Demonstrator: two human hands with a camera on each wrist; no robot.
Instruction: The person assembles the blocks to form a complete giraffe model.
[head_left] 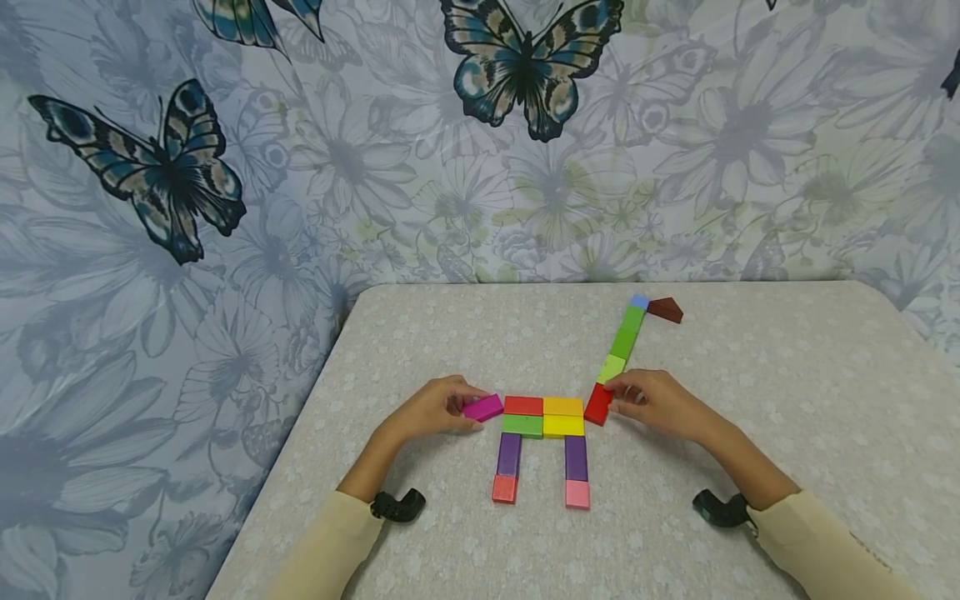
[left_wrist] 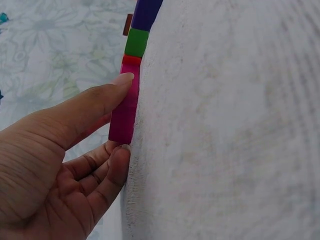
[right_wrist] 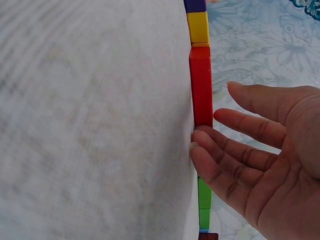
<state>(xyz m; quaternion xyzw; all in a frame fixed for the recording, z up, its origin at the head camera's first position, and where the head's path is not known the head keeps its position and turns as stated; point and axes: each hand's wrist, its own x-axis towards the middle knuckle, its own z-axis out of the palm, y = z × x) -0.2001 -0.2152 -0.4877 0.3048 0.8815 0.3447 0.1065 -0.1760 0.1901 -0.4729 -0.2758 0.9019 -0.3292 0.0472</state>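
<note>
My left hand (head_left: 433, 407) pinches a magenta block (head_left: 483, 407) that lies at the left end of a flat figure of coloured blocks. In the left wrist view the thumb rests along the magenta block (left_wrist: 124, 112), with fingertips at its near end. My right hand (head_left: 663, 405) is beside a tilted red block (head_left: 597, 407), the lowest of a slanting row. Seen from the right wrist, the fingers are loosely bent, with fingertips at the end of the red block (right_wrist: 202, 85), and the thumb stands apart from it.
A red block (head_left: 523, 406), a green block (head_left: 522, 427) and two yellow blocks (head_left: 563, 407) form the middle. Purple blocks (head_left: 508, 455) with pink ends extend below. Green blocks (head_left: 624, 342), a blue block (head_left: 640, 302) and a brown block (head_left: 665, 310) continue the slanting row on the cloth-covered table (head_left: 787, 358).
</note>
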